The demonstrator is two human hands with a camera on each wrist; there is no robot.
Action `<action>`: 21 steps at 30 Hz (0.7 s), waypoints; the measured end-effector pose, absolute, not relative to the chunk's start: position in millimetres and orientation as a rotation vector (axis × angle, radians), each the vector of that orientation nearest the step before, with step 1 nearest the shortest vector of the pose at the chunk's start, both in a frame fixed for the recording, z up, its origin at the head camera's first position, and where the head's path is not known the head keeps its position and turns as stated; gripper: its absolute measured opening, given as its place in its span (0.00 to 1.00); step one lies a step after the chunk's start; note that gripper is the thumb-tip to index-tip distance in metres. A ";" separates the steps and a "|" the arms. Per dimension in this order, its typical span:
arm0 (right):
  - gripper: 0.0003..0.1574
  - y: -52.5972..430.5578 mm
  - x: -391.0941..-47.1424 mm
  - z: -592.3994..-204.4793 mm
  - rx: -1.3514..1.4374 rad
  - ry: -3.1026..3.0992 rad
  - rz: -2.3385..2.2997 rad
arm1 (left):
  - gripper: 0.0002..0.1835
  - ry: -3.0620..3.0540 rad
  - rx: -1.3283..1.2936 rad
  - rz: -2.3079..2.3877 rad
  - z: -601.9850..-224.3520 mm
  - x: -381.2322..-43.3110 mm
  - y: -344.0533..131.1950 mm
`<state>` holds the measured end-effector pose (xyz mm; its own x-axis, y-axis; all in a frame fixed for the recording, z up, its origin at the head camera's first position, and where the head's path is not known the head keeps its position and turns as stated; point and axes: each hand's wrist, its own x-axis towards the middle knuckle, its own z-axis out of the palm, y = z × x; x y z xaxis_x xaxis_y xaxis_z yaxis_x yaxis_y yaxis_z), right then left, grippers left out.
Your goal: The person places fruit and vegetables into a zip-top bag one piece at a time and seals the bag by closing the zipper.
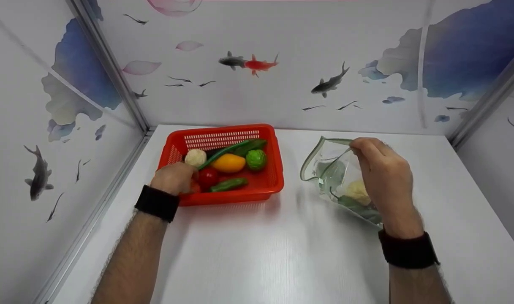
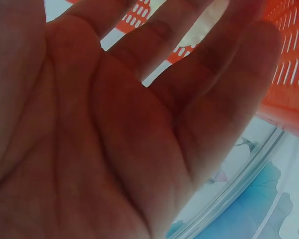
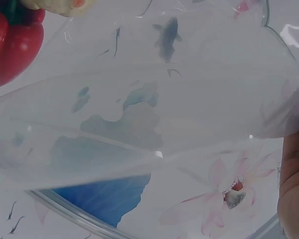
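At the near left corner of a red basket (image 1: 277, 179), my left hand (image 1: 174, 177) reaches in over the rim beside a round red vegetable (image 1: 208, 178). Its fingers look spread and fairly straight in the left wrist view; their tips are out of sight there. My right hand (image 1: 385, 177) pinches the top edge of a clear zip bag (image 1: 335, 171) with a green border. Inside the bag lie a pale cauliflower-like vegetable (image 1: 358, 192) and green vegetables (image 1: 354, 204). A red bell pepper (image 3: 12, 47) shows in the right wrist view.
Also in the basket are a white vegetable (image 1: 196, 158), a yellow one (image 1: 229, 163), a round green one (image 1: 256, 160) and long green ones (image 1: 229, 184). The white table (image 1: 257, 253) is bounded by printed panels (image 1: 257, 101) at the back and sides.
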<state>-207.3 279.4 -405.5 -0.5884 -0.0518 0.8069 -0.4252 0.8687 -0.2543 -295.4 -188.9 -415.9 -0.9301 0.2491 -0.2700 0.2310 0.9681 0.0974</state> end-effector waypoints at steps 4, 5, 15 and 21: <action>0.06 279.7 -207.2 -405.3 0.359 -2.148 0.539 | 0.17 2.847 0.336 0.090 -416.0 -293.3 -188.6; 0.06 279.7 -207.1 -405.3 0.362 -2.148 0.539 | 0.17 2.847 0.333 0.091 -415.8 -292.3 -188.5; 0.06 279.0 -207.8 -405.3 0.354 -2.171 0.538 | 0.19 2.831 0.257 0.255 -422.5 -285.5 -196.4; 0.07 278.0 -207.9 -406.3 0.353 -2.170 0.544 | 0.23 2.829 0.246 0.303 -433.5 -291.8 -201.6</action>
